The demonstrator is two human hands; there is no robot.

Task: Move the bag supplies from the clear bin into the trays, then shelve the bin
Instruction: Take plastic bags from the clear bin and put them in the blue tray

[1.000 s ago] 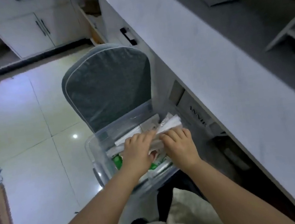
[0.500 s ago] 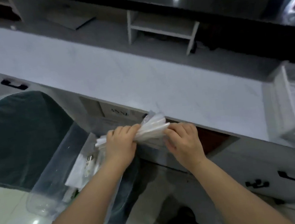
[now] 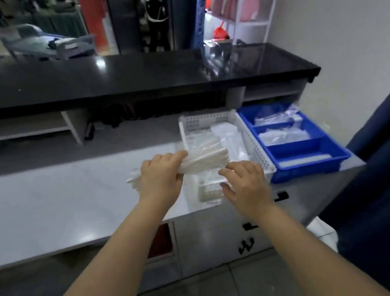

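My left hand (image 3: 160,176) is shut on a bundle of white bags (image 3: 202,159), held level over the near left part of the white slotted tray (image 3: 255,150) on the grey counter. My right hand (image 3: 245,186) hovers just below the bundle's right end, fingers spread, holding nothing. The white tray holds clear plastic bags. To its right stands a blue divided tray (image 3: 313,158) with clear bags in its two far compartments. The clear bin is out of view.
A grey counter (image 3: 60,203) stretches left of the trays. A raised black top (image 3: 131,79) overhangs cubby shelves behind it. Drawers with black handles (image 3: 250,226) sit below the counter edge. A dark blue cloth (image 3: 386,198) hangs at right.
The view swung from the bin on the chair to the counter trays. Both hands lifted the white bag bundle out of the bin and carried it right; my right hand has let go.
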